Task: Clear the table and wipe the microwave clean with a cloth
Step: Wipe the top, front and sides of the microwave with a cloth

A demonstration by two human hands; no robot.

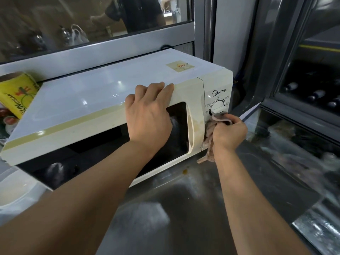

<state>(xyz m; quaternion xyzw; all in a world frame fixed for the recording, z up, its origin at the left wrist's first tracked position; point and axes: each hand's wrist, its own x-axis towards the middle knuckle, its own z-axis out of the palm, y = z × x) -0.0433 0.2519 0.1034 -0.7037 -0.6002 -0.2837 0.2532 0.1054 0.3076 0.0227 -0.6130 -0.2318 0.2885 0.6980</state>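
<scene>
A cream-white microwave [103, 100] stands on a steel table [184, 208], its door with a dark window facing me. My left hand [149, 115] rests over the top front edge of the door, fingers hooked onto the top. My right hand [228, 133] grips a bunched pinkish-grey cloth [211, 129] and presses it against the control panel just below the upper dial [218, 106]. A tail of the cloth hangs down to the table.
A yellow printed roll [18, 92] leans at the microwave's left end, with blurred items under it. A white plate or lid [14, 190] lies at the lower left. Behind are a window and grey frame [226, 34]. A small orange stain [184, 171] marks the table.
</scene>
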